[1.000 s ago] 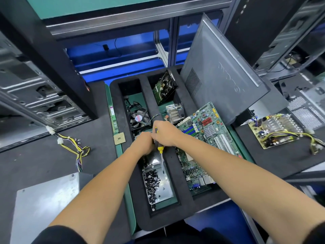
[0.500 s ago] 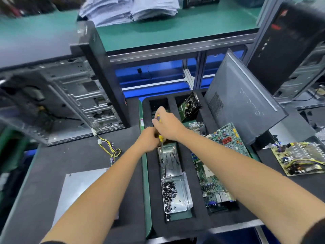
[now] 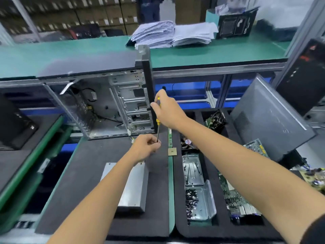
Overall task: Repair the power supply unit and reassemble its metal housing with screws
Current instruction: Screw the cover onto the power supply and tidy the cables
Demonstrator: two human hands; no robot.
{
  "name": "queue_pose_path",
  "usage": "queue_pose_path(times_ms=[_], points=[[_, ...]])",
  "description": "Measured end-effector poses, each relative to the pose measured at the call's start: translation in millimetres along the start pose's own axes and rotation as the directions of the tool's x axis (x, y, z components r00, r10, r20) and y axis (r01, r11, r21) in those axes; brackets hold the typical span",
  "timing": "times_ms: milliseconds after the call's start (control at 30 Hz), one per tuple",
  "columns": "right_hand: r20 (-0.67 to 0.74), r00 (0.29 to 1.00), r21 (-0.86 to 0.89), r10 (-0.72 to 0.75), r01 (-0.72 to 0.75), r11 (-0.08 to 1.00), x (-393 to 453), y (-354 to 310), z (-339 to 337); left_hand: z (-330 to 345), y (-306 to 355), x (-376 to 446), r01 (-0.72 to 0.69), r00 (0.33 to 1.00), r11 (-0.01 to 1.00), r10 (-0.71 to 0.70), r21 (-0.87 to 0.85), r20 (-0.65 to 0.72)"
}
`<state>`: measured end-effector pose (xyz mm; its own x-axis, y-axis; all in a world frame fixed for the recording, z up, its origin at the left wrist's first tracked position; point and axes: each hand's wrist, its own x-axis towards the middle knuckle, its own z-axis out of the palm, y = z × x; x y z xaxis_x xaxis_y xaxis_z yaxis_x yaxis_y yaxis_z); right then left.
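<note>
My right hand (image 3: 167, 111) grips a yellow-and-black screwdriver (image 3: 158, 120) held upright, tip down. Just below it my left hand (image 3: 146, 147) has its fingertips pinched together at the tip of the shaft; whatever they hold is too small to see. The grey metal power supply housing (image 3: 133, 189) lies on the black mat under my left forearm, which hides part of it. To the right, metal trays (image 3: 202, 205) in the black foam organiser hold a heap of dark screws (image 3: 191, 199). The bare power supply circuit board (image 3: 314, 180) shows at the far right edge.
An open computer case (image 3: 112, 106) stands behind my hands. A grey side panel (image 3: 267, 117) leans at the right. The foam organiser (image 3: 177, 217) also holds a motherboard (image 3: 235, 196), a fan and a small card. A CPU chip (image 3: 172, 152) lies on the green strip. Paper stacks sit on the upper shelf.
Both hands have left the screw tray and moved left, over the black mat above the housing. The screwdriver came along in my right hand, and the view has tilted up.
</note>
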<state>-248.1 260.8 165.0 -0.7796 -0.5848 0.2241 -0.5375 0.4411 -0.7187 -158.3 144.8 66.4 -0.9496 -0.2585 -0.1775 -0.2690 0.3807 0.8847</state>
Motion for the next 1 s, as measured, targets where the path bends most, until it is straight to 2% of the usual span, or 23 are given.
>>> queue_pose_path(times_ms=[200, 333, 433, 633, 867, 933, 1000], points=[[0.026, 1.0, -0.028, 0.006, -0.006, 1.0, -15.4, -52.2, 42.2, -52.8, -20.6, -38.2, -0.087, 0.996, 0.995, 0.088, -0.044, 0.03], [0.006, 1.0, -0.028, 0.002, -0.002, 1.0, -27.3, -81.4, 66.6, -80.3, -45.4, -59.2, -0.148, 0.986, 0.989, 0.148, -0.01, 0.075], [-0.004, 1.0, -0.028, 0.005, -0.005, 1.0, -39.9, -94.0, 79.8, -91.0, -55.8, -71.0, -0.17, 0.971, 0.985, 0.17, -0.019, 0.166], [0.002, 1.0, -0.084, 0.009, -0.009, 0.996, -62.3, -101.4, 88.8, -89.5, -66.8, -90.0, -0.166, 0.941, 0.986, 0.166, -0.027, 0.296], [0.047, 0.999, -0.099, 0.015, -0.01, 0.995, -82.9, -92.2, 88.1, -78.7, -67.1, -105.2, -0.163, 0.94, 0.986, 0.146, 0.031, 0.308], [0.086, 0.996, -0.113, 0.003, 0.006, 0.994, -88.7, -87.8, 85.9, -72.6, -68.1, -109.4, -0.176, 0.936, 0.981, 0.141, 0.082, 0.322], [0.181, 0.983, -0.111, -0.009, 0.029, 0.993, -93.3, -85.9, 81.8, -66.8, -71.7, -114.2, -0.214, 0.933, 0.964, 0.155, 0.155, 0.326]])
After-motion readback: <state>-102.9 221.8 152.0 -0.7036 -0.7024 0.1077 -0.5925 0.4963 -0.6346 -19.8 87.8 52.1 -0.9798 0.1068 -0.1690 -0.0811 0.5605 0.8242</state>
